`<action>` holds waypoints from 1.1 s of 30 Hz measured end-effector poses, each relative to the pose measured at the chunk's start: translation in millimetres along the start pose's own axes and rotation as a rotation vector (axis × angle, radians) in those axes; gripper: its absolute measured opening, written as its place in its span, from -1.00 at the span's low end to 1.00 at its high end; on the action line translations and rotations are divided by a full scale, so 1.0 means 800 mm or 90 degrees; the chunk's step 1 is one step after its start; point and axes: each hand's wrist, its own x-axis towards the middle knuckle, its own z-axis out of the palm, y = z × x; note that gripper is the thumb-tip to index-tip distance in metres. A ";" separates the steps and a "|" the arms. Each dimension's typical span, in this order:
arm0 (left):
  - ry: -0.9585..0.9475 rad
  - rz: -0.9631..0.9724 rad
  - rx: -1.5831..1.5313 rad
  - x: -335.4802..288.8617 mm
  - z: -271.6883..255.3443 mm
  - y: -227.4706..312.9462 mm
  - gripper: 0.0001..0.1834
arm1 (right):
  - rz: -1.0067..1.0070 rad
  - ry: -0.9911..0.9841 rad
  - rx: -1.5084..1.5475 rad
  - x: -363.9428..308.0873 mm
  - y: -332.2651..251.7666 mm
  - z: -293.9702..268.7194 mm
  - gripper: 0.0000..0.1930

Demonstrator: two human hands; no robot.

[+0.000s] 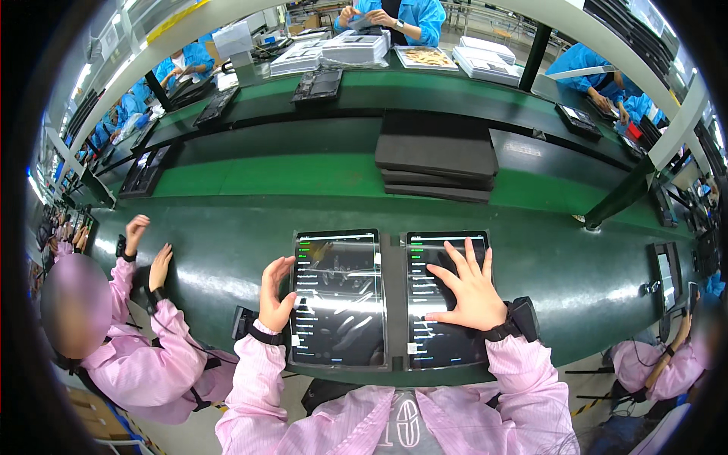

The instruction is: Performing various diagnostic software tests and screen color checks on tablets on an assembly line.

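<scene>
On green bench | left hand (274, 292) open beside left tablet (338, 299) | right hand (466, 287) flat on right tablet (440, 326)

The single view is coming from a wide fisheye camera on the person's head, and it is looking steeply down and forward at the green workbench (227, 265) right in front of the body. It is sitting quite near: the pink sleeves are entering from the lower edge, and the left hand (274, 294) and right hand (469, 284) are filling the lower middle. Farther up, the camera is taking in the conveyor line and the workers across it. Straight edges are bending toward the dark round rim.
</scene>
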 end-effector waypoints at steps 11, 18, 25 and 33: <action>-0.010 0.051 0.111 -0.004 -0.003 0.012 -0.29 | 0.005 0.045 0.020 -0.001 0.004 -0.006 -0.03; 0.064 0.060 0.084 -0.010 -0.001 0.009 -0.25 | 0.202 0.183 0.152 -0.020 0.070 -0.008 -0.10; 0.031 0.043 0.125 0.004 0.012 0.043 -0.34 | 0.124 0.166 0.147 -0.031 0.084 0.011 -0.25; -0.324 0.107 0.351 0.092 0.056 0.115 -0.38 | 0.112 0.218 0.102 -0.028 0.069 0.012 -0.28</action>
